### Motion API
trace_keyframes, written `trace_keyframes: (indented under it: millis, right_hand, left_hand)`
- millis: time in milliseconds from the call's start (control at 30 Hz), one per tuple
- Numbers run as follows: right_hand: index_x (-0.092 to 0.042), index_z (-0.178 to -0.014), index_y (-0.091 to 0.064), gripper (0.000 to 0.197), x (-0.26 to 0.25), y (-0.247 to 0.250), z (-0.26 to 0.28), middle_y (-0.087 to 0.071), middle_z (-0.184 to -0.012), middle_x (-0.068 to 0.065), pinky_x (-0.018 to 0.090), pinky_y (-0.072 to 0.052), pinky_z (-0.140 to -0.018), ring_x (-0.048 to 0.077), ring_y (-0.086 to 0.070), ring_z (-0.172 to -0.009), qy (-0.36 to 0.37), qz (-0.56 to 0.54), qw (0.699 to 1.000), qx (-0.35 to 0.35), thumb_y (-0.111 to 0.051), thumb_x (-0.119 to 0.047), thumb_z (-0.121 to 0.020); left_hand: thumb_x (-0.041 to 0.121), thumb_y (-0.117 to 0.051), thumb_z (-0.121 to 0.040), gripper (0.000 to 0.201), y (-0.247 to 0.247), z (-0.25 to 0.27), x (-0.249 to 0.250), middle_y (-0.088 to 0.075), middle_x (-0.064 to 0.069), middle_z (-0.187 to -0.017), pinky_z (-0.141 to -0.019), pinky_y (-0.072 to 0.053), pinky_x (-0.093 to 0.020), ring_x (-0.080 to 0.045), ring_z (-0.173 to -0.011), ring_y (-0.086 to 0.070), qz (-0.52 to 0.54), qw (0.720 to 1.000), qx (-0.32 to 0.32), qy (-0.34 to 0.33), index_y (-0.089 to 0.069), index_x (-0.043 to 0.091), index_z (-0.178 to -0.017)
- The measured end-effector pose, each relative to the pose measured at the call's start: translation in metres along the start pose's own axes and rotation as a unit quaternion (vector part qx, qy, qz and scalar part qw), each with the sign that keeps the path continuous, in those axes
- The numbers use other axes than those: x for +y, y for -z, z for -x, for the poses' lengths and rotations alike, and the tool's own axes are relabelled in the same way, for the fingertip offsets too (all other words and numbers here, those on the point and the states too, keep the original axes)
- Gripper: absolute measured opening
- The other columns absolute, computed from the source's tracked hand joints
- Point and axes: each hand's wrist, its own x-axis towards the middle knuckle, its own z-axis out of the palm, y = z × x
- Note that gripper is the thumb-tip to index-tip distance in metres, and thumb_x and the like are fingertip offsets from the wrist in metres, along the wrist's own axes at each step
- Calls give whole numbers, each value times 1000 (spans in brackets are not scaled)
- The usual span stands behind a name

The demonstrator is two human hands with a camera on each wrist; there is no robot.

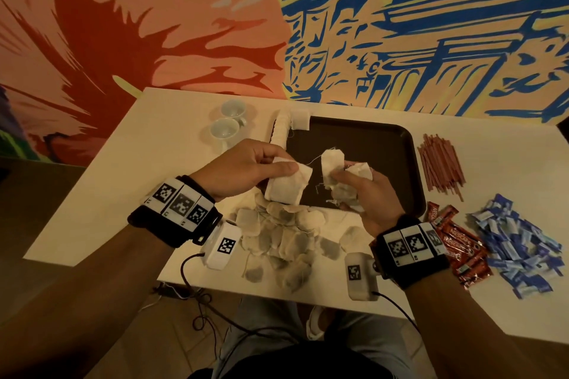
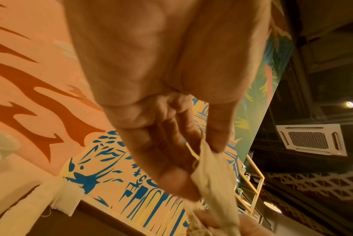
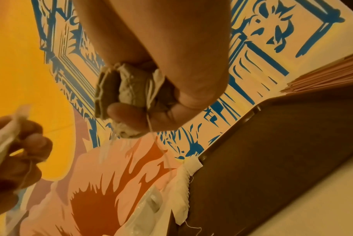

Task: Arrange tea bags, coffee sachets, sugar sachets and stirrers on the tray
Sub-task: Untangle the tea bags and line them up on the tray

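Above the near left corner of the dark brown tray (image 1: 385,144), both hands hold tea bags. My left hand (image 1: 246,166) pinches a small stack of white tea bags (image 1: 286,188) between thumb and fingers; the same stack (image 2: 213,178) hangs from the fingertips (image 2: 177,185) in the left wrist view. My right hand (image 1: 366,191) clutches a bunch of tea bags (image 1: 341,175), seen bunched (image 3: 129,95) in the fist in the right wrist view. A row of tea bags (image 1: 280,132) lines the tray's left edge. A loose heap of tea bags (image 1: 283,240) lies on the table in front of me.
Red-brown stirrers (image 1: 440,166) lie right of the tray. Red coffee sachets (image 1: 462,243) and blue sugar sachets (image 1: 517,243) are piled at the right near edge of the white table (image 1: 123,194). Two white cups (image 1: 228,123) stand left of the tray. A painted wall (image 1: 277,24) stands behind.
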Motion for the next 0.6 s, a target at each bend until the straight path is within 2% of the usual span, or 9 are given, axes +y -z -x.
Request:
trace_keyframes:
  millis: [67, 167, 200, 300, 367, 433, 500, 600]
  right_hand:
    - [-18, -103, -72, 16, -3, 0, -4, -75, -84, 6, 29, -50, -51, 14, -66, -64, 5, -18, 999, 29, -75, -13, -88]
    - [-14, -111, -71, 26, -7, 4, -11, -75, -94, 10, 27, -51, -50, 14, -68, -68, 5, -33, 998, 59, -77, -16, -86]
    - [-13, -113, -71, 28, -7, 6, -13, -76, -97, 10, 26, -51, -51, 15, -68, -70, 3, -35, 997, 65, -78, -17, -86]
    - [-14, -113, -70, 30, -8, 14, -17, -75, -101, 9, 26, -53, -53, 15, -69, -75, -3, -31, 996, 88, -78, -20, -85]
    - [-17, -112, -69, 30, -8, 20, -19, -74, -101, 6, 27, -54, -57, 15, -69, -79, -7, -27, 995, 99, -79, -21, -85]
    - [-17, -110, -69, 28, -8, 26, -20, -74, -100, 5, 28, -54, -59, 15, -68, -79, -10, -27, 994, 108, -78, -21, -84]
    - [-14, -108, -70, 27, -9, 34, -22, -73, -99, 7, 27, -52, -57, 16, -67, -78, -6, -27, 993, 118, -78, -21, -83]
    - [-15, -102, -70, 24, -11, 42, -25, -73, -98, 8, 28, -52, -55, 17, -67, -79, 7, 10, 991, 136, -80, -24, -81]
  left_hand:
    - [28, -68, -95, 17, 2, 1, 2, -77, -3, -90, -75, -57, -26, -15, -83, -73, -39, 999, -22, 5, -77, 17, -104]
    - [29, -67, -96, 18, 5, 4, 5, -70, 12, -71, -67, -45, -12, 0, -67, -62, -105, 994, -34, -15, -77, 17, -104]
    - [29, -67, -95, 18, 7, 4, 6, -69, 16, -70, -66, -42, -9, 2, -65, -59, -129, 991, -34, -22, -78, 17, -104]
    - [39, -70, -92, 18, 16, 4, 8, -76, 9, -94, -75, -47, -15, -3, -81, -65, -194, 980, -28, -29, -79, 27, -102]
    - [36, -72, -91, 16, 23, 3, 10, -73, 10, -109, -82, -46, -9, 0, -96, -65, -216, 976, -23, -35, -78, 25, -101]
    - [33, -72, -91, 13, 30, 0, 13, -69, 10, -111, -83, -44, -7, 1, -100, -62, -242, 969, -20, -53, -77, 23, -98]
    - [38, -72, -91, 12, 39, -3, 17, -68, 12, -106, -83, -44, -13, 0, -98, -61, -273, 960, -13, -60, -77, 28, -96]
    - [42, -69, -92, 12, 51, -9, 23, -72, 12, -97, -80, -48, -28, -5, -90, -63, -302, 953, -4, -37, -76, 33, -96]
